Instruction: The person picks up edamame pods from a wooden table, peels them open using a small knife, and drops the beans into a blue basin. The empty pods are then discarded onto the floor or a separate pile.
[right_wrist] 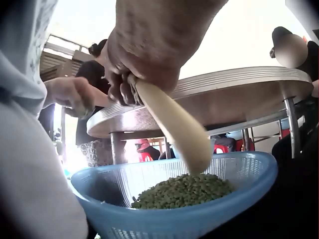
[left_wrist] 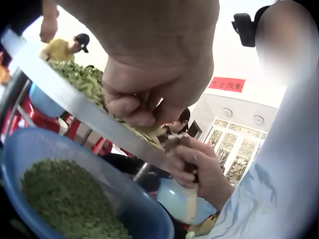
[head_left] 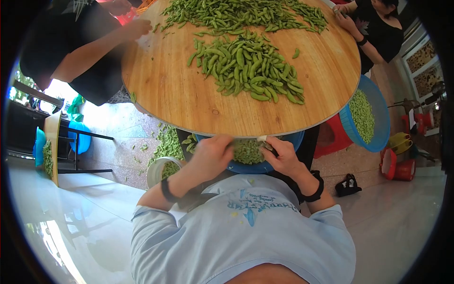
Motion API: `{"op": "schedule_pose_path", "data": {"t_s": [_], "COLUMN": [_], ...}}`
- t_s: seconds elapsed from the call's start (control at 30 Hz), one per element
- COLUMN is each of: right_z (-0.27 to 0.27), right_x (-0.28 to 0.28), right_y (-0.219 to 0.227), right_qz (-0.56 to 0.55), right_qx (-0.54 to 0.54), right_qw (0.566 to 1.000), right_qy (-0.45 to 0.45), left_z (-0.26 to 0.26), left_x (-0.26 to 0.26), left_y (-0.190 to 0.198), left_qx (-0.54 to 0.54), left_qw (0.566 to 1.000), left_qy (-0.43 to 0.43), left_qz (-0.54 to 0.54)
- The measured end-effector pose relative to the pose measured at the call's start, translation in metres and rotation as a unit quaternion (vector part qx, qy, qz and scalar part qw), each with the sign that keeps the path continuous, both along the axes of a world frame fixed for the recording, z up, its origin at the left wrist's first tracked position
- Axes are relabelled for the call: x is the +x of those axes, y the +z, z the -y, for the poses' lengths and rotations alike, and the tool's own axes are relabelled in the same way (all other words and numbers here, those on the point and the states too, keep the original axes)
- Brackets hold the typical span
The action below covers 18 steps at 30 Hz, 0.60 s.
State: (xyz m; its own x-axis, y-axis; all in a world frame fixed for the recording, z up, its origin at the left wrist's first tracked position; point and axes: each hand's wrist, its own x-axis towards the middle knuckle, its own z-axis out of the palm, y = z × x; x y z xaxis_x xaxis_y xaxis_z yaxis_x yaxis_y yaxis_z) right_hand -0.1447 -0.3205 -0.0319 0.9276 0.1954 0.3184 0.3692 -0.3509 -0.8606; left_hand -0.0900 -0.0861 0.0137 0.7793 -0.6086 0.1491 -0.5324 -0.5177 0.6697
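Observation:
My left hand (head_left: 213,154) is at the table's near edge with its fingers curled; whether a pod is inside I cannot tell. Opposite it, my right hand (head_left: 283,156) grips a pale, long, rounded object (right_wrist: 174,129), which hangs down from the fist in the right wrist view. A dull, wrinkled bit (right_wrist: 134,89) shows at those fingers. Below both hands stands a blue plastic basket (right_wrist: 239,201) with slotted sides, holding shelled green beans (right_wrist: 184,191). Farther in on the table lies a heap of green bean pods (head_left: 246,68).
The round wooden table (head_left: 156,90) carries a larger pod pile (head_left: 227,14) at the back. People's arms (head_left: 94,49) reach in from both sides. On the right stands another blue basket (head_left: 347,118) of beans. A pale bucket (head_left: 156,173) and strewn pods (head_left: 168,142) are at left.

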Motion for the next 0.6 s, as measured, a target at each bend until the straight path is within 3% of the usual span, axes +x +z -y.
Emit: {"op": "schedule_pose_path", "data": {"t_s": [0.03, 0.1, 0.13, 0.2, 0.23, 0.3, 0.33, 0.4, 0.47, 0.6], "right_z": [0.005, 0.016, 0.018, 0.022, 0.024, 0.022, 0.018, 0.007, 0.006, 0.008], "right_x": [-0.003, -0.009, -0.013, -0.015, -0.014, -0.015, -0.015, -0.015, -0.013, -0.010], "right_y": [-0.003, -0.011, -0.020, -0.040, -0.047, -0.057, -0.060, -0.063, -0.060, -0.054], "right_qz": [-0.002, -0.037, -0.040, -0.022, -0.021, -0.068, -0.068, -0.181, -0.180, -0.200], "right_qx": [0.002, -0.130, -0.128, -0.237, -0.237, -0.281, -0.280, -0.382, -0.372, -0.361], "right_qw": [1.000, 0.989, 0.990, 0.971, 0.971, 0.955, 0.956, 0.896, 0.897, 0.893], "right_qy": [-0.002, 0.057, 0.054, 0.004, 0.004, 0.061, 0.060, 0.137, 0.153, 0.178], "left_z": [-0.015, -0.045, -0.059, -0.077, -0.076, -0.073, -0.067, -0.049, -0.029, -0.019], "left_x": [-0.001, -0.001, 0.000, 0.004, 0.004, 0.003, 0.001, -0.005, -0.015, -0.017], "left_y": [0.000, 0.001, 0.001, -0.003, -0.007, -0.017, -0.027, -0.055, -0.083, -0.093], "left_qx": [0.060, 0.310, 0.311, 0.476, 0.476, 0.321, 0.321, 0.155, 0.167, 0.222], "left_qw": [0.998, 0.951, 0.950, 0.879, 0.879, 0.929, 0.929, 0.978, 0.973, 0.954], "left_qy": [-0.001, 0.001, -0.002, -0.001, 0.000, -0.003, -0.003, -0.129, -0.151, -0.201], "left_qz": [0.020, 0.022, 0.021, 0.037, 0.038, 0.185, 0.185, 0.061, 0.055, 0.011]}}
